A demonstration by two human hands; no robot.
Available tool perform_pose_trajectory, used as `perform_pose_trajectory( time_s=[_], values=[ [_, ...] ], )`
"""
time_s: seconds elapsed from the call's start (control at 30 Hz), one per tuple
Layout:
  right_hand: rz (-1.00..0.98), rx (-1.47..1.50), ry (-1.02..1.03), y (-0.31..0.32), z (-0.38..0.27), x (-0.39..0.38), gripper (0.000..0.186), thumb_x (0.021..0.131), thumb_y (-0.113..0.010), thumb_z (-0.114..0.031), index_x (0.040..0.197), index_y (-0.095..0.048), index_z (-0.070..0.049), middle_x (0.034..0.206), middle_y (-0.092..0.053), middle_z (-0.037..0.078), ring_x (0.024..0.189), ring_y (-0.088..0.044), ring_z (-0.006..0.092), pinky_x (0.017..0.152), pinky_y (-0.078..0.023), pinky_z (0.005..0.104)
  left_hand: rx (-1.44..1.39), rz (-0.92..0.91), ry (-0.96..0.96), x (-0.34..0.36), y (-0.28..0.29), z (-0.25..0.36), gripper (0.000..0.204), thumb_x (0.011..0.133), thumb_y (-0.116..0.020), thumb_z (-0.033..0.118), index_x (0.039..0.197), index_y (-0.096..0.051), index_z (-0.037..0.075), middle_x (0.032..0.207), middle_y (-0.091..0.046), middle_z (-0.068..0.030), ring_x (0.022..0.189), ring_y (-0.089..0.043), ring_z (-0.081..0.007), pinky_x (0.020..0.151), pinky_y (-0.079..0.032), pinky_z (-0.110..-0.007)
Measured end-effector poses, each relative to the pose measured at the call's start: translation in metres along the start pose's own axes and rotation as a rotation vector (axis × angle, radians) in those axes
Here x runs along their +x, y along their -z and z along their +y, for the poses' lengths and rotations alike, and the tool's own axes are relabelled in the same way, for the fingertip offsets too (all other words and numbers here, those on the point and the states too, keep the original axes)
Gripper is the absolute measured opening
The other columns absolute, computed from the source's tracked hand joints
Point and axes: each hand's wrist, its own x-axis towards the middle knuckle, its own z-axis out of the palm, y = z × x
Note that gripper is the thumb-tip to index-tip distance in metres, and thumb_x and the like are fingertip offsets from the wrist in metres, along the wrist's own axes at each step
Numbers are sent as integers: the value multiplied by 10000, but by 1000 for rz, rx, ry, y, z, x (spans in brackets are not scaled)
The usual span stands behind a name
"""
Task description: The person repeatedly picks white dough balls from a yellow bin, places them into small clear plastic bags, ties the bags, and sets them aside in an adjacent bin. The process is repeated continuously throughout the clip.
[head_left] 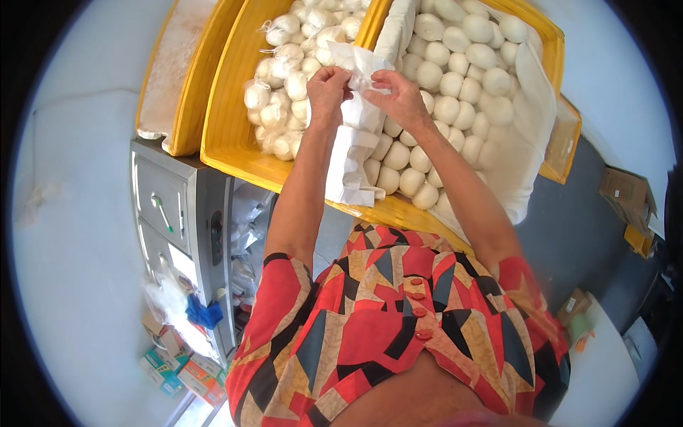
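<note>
My left hand is closed in a pinch at the left side of a thin white plastic bag, just over the divide between two yellow crates. From the other side, my right hand pinches the same bag with bent fingers. Below it, stacks of flat white bags lie along the crate rims. Round white buns in knotted clear bags fill part of the left yellow crate. In the right yellow crate, loose round white buns sit in rows on a pale cloth.
Another yellow crate with a whitish inside stands at the far left, on a grey metal cabinet. Plastic bags hang beside a blue cloth on the cabinet. Small boxes lie below; a cardboard box is at right.
</note>
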Motion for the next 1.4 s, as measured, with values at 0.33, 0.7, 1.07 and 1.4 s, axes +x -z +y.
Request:
perform_pose_trajectory(
  time_s=[0.33,0.7,1.07,1.4],
  values=[
    [-35,133,-190,6,-5,7,231,806,-691,-185,852,-632,34,704,-646,77,661,-628,139,584,-495,307,63,-182,-21,-22,1,6,166,842,-675,151,964,-624,51,896,-688,-62,816,-635,-139,717,-473,-262],
    [17,14,-183,32,20,13,181,752,-773,-98,838,-640,-12,730,-572,-29,664,-519,43,581,-433,210,218,-106,-93,1,23,-14,239,782,-741,102,957,-661,-41,827,-656,-50,711,-577,-103,653,-466,-229],
    [378,728,-298,66,34,-8,134,862,-616,-46,959,-618,47,886,-664,109,804,-642,186,744,-522,297,1063,-46,-1038,7,17,-51,475,757,-615,37,1221,-514,33,1293,-472,-195,1198,-454,-371,1009,-365,-456],
    [694,847,-11,258,-10,-30,192,946,-509,-112,1002,-588,54,1030,-641,202,890,-652,327,809,-535,387,1352,-240,-749,20,13,-110,707,812,-611,129,1424,-280,7,1423,-351,-235,1326,-317,-407,1086,-258,-504]
  ],
)
